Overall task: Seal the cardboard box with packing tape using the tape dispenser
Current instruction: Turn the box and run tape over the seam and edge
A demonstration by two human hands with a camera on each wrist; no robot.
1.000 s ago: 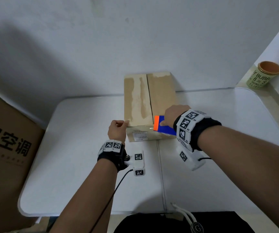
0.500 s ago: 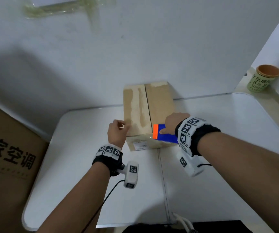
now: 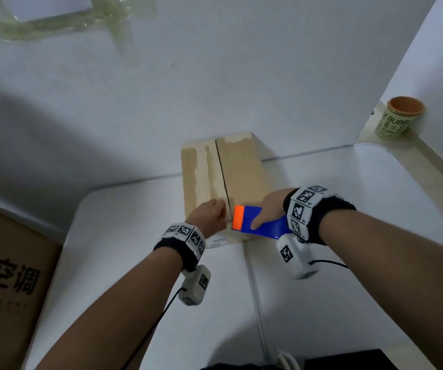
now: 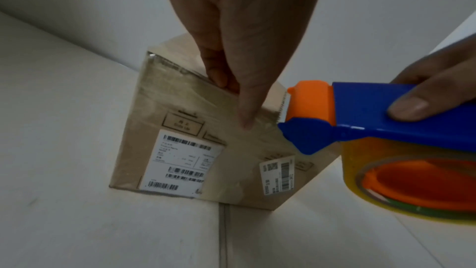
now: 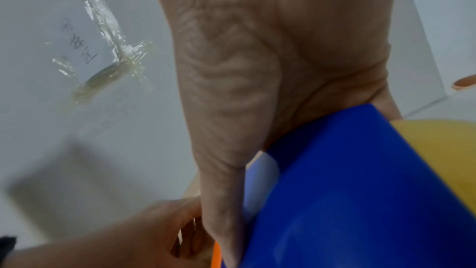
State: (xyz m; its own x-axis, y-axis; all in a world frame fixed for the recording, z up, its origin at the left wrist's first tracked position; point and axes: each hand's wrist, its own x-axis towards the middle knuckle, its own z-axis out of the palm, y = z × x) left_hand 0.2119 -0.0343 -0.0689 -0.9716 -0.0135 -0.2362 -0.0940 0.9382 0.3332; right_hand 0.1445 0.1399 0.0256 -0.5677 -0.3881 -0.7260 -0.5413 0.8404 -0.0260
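Note:
A brown cardboard box (image 3: 241,172) stands on the white table (image 3: 124,263) against the wall, its top flaps meeting at a centre seam. Its front face (image 4: 180,129) carries white labels and a film of clear tape. My left hand (image 3: 211,214) grips the near top edge beside the seam, fingers curled and thumb (image 4: 247,109) pressed on the front face. My right hand (image 3: 271,209) grips a blue tape dispenser (image 3: 257,222). Its orange head (image 4: 309,101) sits at the box's near top edge, right of my left thumb. The yellowish tape roll (image 4: 412,180) hangs below it.
A large brown carton (image 3: 7,276) with printed characters stands off the table's left side. A green cup (image 3: 399,118) sits on the ledge at the far right. Old tape strips (image 3: 76,22) stick to the wall above. The table (image 3: 375,209) extends right of the box.
My left hand has slid right along the box's near top edge, from the left corner to beside the seam and the dispenser. The right hand and dispenser stay at the near edge.

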